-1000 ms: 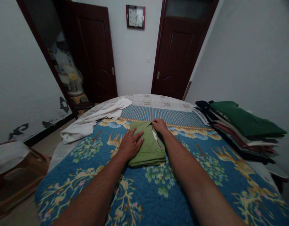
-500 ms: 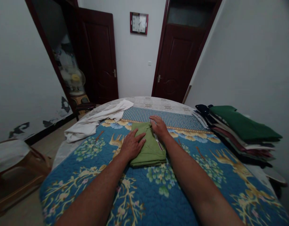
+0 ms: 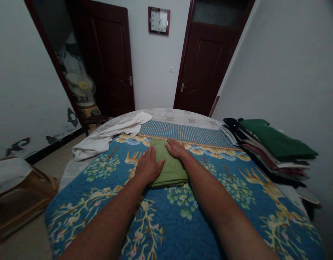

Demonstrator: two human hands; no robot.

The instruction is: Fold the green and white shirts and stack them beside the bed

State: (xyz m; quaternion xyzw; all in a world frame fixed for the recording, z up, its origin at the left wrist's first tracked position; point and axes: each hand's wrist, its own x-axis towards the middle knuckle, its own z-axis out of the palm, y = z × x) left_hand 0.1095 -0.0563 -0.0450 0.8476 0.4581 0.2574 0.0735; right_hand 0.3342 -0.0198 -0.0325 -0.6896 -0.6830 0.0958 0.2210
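Note:
A green garment [image 3: 170,169], folded into a neat rectangle, lies on the blue patterned quilt [image 3: 182,231] that covers much of the table. Flat along its left edge rests my left hand [image 3: 149,167], fingers stretched forward and thumb spread over the cloth. My right hand [image 3: 175,148] lies on the far right part of the garment, its fingers extended and pointing left. Neither hand grips the cloth. Which kind of garment it is, I cannot tell from the folds.
A stack of folded clothes with a green garment [image 3: 277,139] on top stands at the right. A crumpled white garment [image 3: 101,139] lies at the left edge. A wooden chair [image 3: 22,195] stands on the left, and a wall clock [image 3: 159,21] hangs ahead.
My right hand has moved left onto the garment's top, and the dark-and-white strip at its right edge no longer shows. My left hand has shifted slightly left along the edge.

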